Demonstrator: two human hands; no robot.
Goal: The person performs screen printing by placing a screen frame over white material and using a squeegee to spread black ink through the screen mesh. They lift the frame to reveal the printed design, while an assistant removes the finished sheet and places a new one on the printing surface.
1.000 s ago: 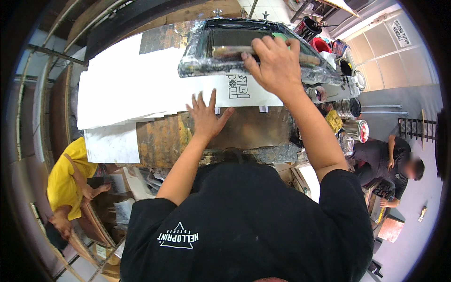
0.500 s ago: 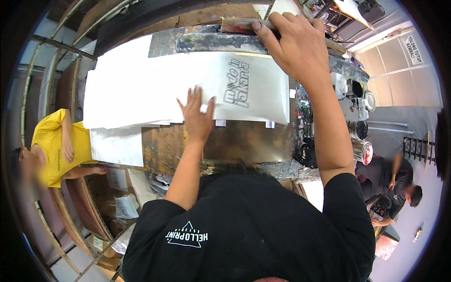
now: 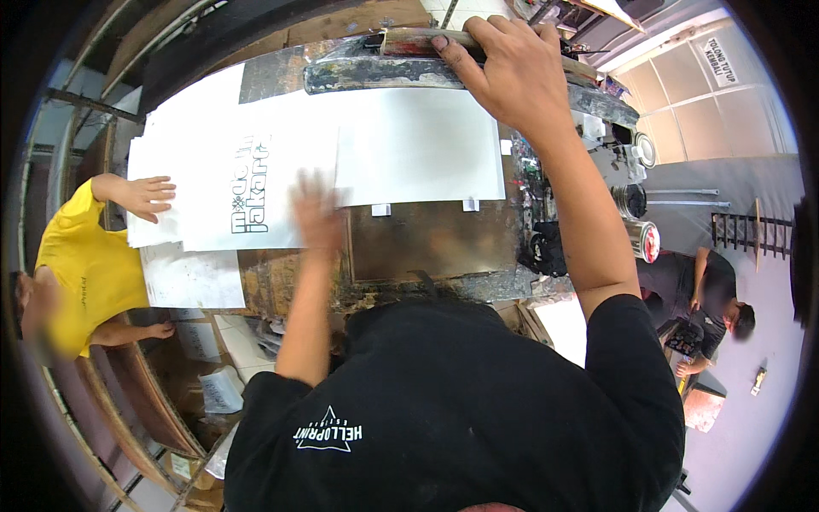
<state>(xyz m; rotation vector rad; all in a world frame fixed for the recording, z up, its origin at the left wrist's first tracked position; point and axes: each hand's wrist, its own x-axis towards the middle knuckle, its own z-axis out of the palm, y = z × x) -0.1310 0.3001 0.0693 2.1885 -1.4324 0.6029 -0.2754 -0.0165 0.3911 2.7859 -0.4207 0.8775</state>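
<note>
White printed sheet (image 3: 290,145) lies at left, done; beside it our blank sheet (image 3: 418,145), not yet. Our right hand (image 3: 522,81) clamps its fingers on wooden bar (image 3: 411,42); blurred left hand (image 3: 316,215), its fingers we cannot judge.

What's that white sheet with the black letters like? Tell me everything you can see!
The white sheet looks thin and smooth, like paper. It has black outlined lettering in two lines, turned sideways. It lies about flat, print side up, partly over a pile of white sheets, left of the dark frame. The person's left hand, blurred, is at its right edge; I can't tell whether they touch.
</note>
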